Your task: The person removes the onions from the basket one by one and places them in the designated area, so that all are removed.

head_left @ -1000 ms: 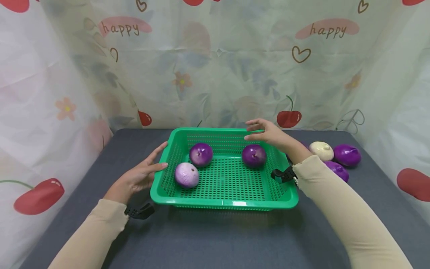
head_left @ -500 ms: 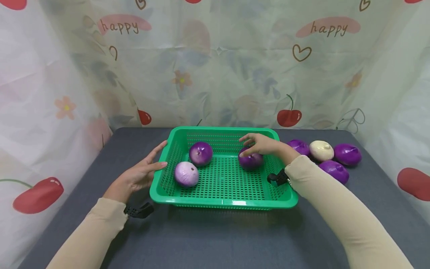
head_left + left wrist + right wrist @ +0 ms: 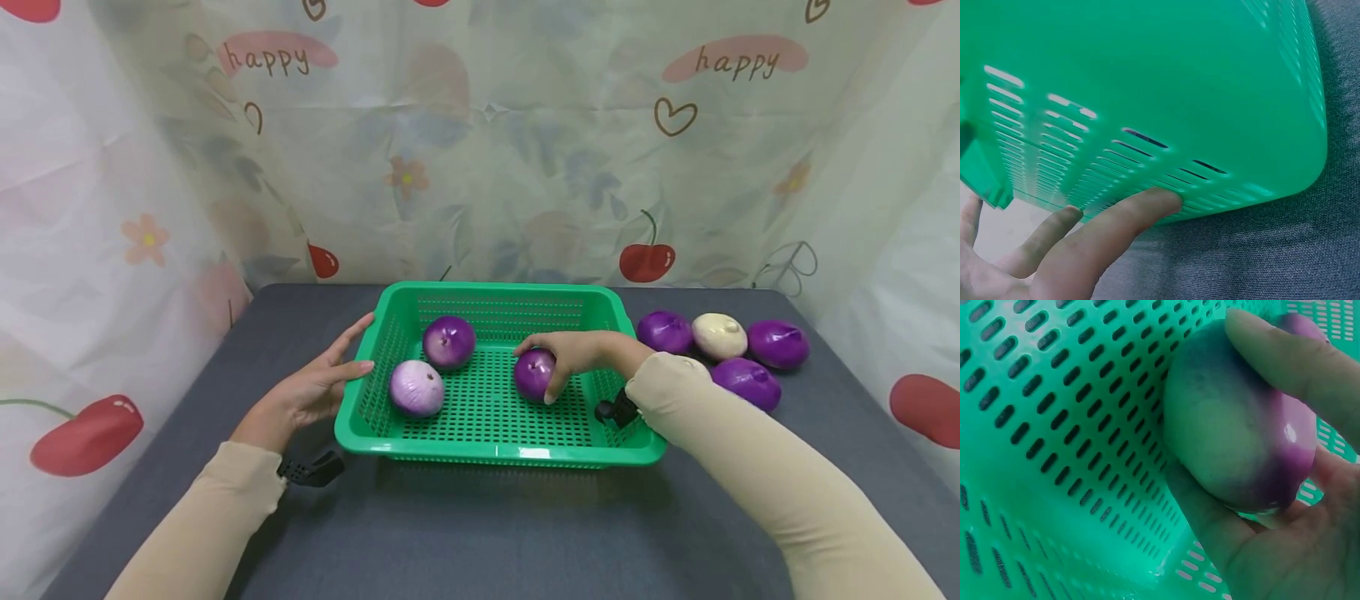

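A green perforated plastic basket (image 3: 495, 452) sits on the table. Inside it, my right hand (image 3: 583, 353) grips a round purple onion (image 3: 532, 377), fingers and thumb curled round its sides. The right wrist view shows this onion (image 3: 1222, 419) close up, with a pale greenish patch. Two more onions lie in the basket's left half: a dark purple onion (image 3: 449, 342) behind and a paler lilac onion (image 3: 417, 389) in front. At the basket's left side is my left hand (image 3: 315, 390), its fingers fairly straight. In the left wrist view, fingertips (image 3: 1163, 200) rest against the slotted outer wall.
Right of the basket, several onions lie on the dark grey table (image 3: 480, 533): a purple one (image 3: 664, 332), a white one (image 3: 719, 336), and further purple ones (image 3: 747, 383). Another pale one is partly hidden by my right sleeve (image 3: 750, 450). A patterned curtain (image 3: 487, 167) hangs behind.
My right hand has come down from above the basket's far rim, taken hold of the right-hand onion and shifted it left and nearer. My left hand has stayed put.
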Action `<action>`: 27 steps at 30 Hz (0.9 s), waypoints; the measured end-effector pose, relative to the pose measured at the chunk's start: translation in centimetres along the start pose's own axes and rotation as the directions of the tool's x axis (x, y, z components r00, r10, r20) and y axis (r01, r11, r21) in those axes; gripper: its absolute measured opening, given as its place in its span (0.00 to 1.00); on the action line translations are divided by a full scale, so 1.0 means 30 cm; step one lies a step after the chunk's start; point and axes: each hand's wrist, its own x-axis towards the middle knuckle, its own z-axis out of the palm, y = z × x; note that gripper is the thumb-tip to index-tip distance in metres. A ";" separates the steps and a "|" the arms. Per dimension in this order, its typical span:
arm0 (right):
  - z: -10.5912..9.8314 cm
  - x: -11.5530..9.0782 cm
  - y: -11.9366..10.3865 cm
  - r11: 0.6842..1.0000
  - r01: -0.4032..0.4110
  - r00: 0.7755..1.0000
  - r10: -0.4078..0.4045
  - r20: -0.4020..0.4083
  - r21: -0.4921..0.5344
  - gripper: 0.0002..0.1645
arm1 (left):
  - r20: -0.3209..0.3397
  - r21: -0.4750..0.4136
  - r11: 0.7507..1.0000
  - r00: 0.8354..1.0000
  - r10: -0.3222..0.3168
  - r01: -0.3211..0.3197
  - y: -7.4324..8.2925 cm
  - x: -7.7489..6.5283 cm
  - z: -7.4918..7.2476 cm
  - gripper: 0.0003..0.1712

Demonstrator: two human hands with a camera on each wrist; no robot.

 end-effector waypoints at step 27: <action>-0.146 -0.260 -0.086 0.942 0.277 0.913 -0.197 -0.358 0.189 0.46 | -0.005 -0.006 1.000 1.000 -0.005 0.005 0.000 -0.003 0.003 0.47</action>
